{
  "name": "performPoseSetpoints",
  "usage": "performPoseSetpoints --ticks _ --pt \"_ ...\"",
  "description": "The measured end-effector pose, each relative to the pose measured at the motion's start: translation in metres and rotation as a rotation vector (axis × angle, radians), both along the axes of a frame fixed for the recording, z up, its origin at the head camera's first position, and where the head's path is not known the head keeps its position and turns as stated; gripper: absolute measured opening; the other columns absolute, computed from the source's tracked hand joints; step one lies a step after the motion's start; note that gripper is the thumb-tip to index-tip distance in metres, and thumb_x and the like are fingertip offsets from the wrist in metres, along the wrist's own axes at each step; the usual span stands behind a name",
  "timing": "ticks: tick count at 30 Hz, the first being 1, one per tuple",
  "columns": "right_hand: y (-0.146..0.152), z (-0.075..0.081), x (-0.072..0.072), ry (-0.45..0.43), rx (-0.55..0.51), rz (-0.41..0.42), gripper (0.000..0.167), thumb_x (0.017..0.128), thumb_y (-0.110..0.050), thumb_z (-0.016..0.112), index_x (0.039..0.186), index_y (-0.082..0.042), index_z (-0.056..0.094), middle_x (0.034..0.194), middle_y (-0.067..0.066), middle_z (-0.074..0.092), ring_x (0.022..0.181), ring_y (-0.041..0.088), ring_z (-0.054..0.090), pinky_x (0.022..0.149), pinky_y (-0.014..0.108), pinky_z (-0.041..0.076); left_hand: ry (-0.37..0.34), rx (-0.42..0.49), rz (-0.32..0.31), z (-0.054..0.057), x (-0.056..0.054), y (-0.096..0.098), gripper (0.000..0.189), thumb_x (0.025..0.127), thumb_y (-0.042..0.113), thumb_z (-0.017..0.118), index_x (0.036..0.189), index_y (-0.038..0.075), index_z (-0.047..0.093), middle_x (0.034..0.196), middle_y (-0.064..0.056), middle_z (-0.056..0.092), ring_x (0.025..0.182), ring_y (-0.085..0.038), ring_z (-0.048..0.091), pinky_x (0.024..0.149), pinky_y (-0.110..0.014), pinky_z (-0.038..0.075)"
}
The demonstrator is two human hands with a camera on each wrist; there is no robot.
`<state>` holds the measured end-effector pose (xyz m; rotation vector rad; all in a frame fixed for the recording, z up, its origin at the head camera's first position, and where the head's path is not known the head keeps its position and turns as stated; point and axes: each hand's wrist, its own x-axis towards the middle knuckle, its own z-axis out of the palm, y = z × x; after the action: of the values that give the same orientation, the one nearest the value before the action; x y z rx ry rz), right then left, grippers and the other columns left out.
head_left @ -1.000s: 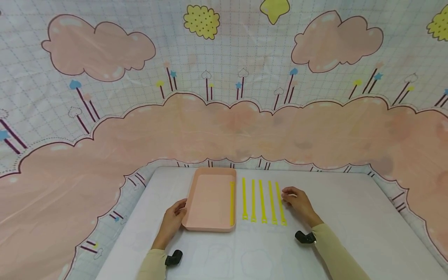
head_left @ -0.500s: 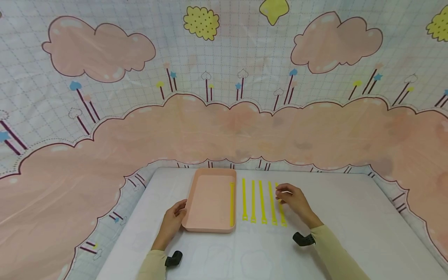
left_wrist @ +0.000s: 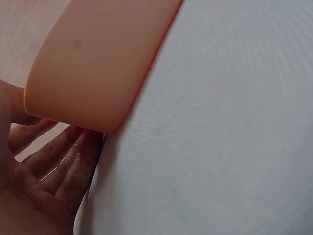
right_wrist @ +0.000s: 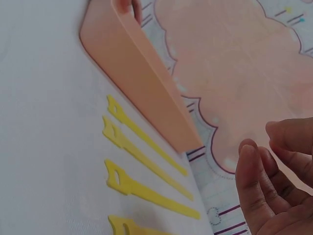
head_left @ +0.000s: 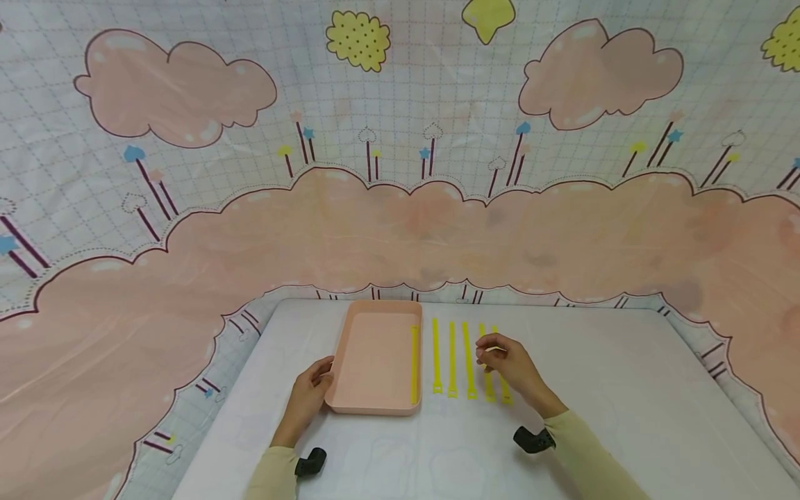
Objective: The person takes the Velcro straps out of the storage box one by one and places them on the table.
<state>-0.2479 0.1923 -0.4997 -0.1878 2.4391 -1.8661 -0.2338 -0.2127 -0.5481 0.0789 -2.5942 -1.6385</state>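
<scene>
A shallow peach-coloured tray point(head_left: 375, 357) lies on the white table, a yellow cable strap point(head_left: 414, 364) along its right inner side. At its left edge, my left hand point(head_left: 304, 396) holds the wall near the front corner; the left wrist view has the fingers point(left_wrist: 80, 159) against the tray's outside. Right of the tray, several more yellow straps point(head_left: 453, 361) with slotted heads lie in a row. Over the right-hand ones hovers my right hand point(head_left: 509, 361), partly hiding them. Nothing shows between its thumb and fingers point(right_wrist: 249, 171), which are apart in the right wrist view.
The white table point(head_left: 600, 389) extends to both sides of the tray and straps. Behind it hangs a patterned cloth point(head_left: 469, 236) with clouds and stars. Each wrist wears a black camera point(head_left: 533, 439).
My right hand has moved left, from the rightmost strap to over the two right-hand straps. The left hand, tray and straps have stayed in place.
</scene>
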Motion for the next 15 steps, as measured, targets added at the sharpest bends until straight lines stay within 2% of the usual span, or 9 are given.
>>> performPoseSetpoints --ticks 7,12,15 --pt "-0.0045 -0.0002 0.0034 0.013 0.0 0.03 0.027 0.094 -0.006 0.062 0.118 0.006 0.059 0.111 0.021 0.063 0.093 0.035 0.066 0.072 0.027 0.056 0.001 0.016 -0.002 -0.0004 -0.0011 0.0001 0.04 0.099 0.007 0.053 0.14 0.005 0.052 0.135 -0.021 0.059 0.124 -0.032 0.057 0.104 -0.047 0.046" --pt "-0.008 0.0008 0.0061 0.021 0.014 0.057 0.025 0.094 -0.004 0.062 0.116 0.007 0.059 0.109 0.021 0.063 0.088 0.024 0.067 0.071 0.028 0.056 -0.003 0.018 -0.003 -0.0012 -0.0017 -0.0004 0.04 0.1 0.008 0.053 0.14 0.005 0.052 0.135 -0.021 0.058 0.124 -0.033 0.056 0.105 -0.048 0.045" --pt "-0.0107 0.0006 0.0084 0.033 -0.004 0.078 0.026 0.092 -0.004 0.064 0.115 0.009 0.059 0.107 0.023 0.062 0.086 0.022 0.066 0.071 0.03 0.057 -0.003 0.016 -0.001 -0.0019 -0.0018 -0.0007 0.04 0.1 0.008 0.053 0.14 0.005 0.053 0.135 -0.021 0.058 0.123 -0.032 0.057 0.105 -0.047 0.045"
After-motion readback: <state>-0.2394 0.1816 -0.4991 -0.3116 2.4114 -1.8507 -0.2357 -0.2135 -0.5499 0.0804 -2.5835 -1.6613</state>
